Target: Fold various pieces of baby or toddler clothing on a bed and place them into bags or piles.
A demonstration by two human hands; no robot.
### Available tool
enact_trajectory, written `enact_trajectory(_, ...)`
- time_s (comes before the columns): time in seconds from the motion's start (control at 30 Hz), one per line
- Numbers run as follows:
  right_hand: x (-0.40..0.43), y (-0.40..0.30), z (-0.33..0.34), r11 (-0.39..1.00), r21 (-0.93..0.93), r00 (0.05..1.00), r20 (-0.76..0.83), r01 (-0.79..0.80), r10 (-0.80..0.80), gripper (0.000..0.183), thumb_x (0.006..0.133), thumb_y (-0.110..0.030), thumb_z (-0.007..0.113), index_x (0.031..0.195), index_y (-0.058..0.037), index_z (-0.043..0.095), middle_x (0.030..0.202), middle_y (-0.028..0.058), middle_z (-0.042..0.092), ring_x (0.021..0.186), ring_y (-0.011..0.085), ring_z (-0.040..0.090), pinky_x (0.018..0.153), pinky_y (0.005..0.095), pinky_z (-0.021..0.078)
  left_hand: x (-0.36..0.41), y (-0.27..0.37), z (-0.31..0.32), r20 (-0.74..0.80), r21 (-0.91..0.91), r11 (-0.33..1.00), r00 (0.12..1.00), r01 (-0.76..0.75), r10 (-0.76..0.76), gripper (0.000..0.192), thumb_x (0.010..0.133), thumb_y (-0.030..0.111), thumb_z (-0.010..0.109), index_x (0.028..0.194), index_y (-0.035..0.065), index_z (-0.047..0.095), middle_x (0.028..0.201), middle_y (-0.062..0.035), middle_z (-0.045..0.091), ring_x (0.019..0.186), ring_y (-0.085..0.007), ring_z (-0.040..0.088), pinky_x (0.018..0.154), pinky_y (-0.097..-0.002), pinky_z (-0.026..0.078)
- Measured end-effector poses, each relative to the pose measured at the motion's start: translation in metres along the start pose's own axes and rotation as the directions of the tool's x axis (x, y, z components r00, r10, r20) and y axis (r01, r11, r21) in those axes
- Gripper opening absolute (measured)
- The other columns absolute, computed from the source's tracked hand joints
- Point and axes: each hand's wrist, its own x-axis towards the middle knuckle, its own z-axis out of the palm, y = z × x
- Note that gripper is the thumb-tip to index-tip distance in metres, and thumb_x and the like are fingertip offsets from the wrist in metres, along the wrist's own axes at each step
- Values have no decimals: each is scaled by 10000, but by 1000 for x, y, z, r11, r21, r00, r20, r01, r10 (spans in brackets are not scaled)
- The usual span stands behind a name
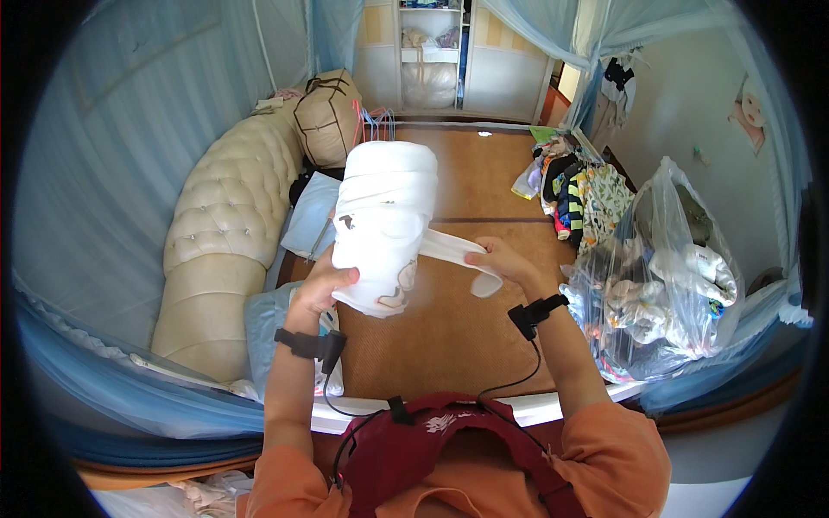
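A thick white roll of cloth with a few small printed figures is held up before me, over the brown mat. My left hand grips its lower left side, the thumb lying across the front. From the roll's right side a narrow white cloth strip, perhaps a sleeve or leg, stretches out to my right hand. There it is pinched between thumb and fingers, and its loose end hangs below them. Part of the left fingers is hidden behind the roll.
A tufted cream headboard and a beige storage bag stand left, near a light blue pillow. Clothes hangers lie behind the roll. At right are piled clothes and a clear plastic bag of clothes. Blue netting surrounds the bed.
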Motion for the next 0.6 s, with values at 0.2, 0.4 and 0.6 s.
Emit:
enact_trajectory(0.2, -21, 10, -5, 999, 20, 999, 5, -43, 43, 273, 709, -300, 647, 735, -41, 563, 645, -35, 482, 592, 51, 414, 510, 202, 318, 4, -6, -2, -138, -86, 993, 988, -84, 72, 767, 661, 226, 679, 1214, -75, 241, 1150, -167, 413, 1055, -248, 414, 895, -320, 325)
enact_trajectory(0.4, -45, -19, -3, 999, 53, 991, -132, -8, 15, 264, 712, -292, 644, 757, -43, 569, 624, -25, 493, 544, 35, 410, 461, 186, 303, 7, -9, -12, -219, -37, 998, 975, -48, 39, 770, 658, 200, 685, 1210, -73, 223, 1119, -182, 418, 1013, -253, 442, 854, -326, 370)
enact_trajectory(0.6, -50, -41, -2, 989, 143, 987, -149, -33, 55, 241, 714, -258, 643, 789, -52, 545, 621, -28, 474, 507, 21, 397, 421, 165, 289, 11, -21, -8, -308, 154, 988, 950, -13, 60, 626, 655, 147, 687, 1104, -59, 303, 1009, -163, 461, 916, -219, 482, 797, -316, 406)
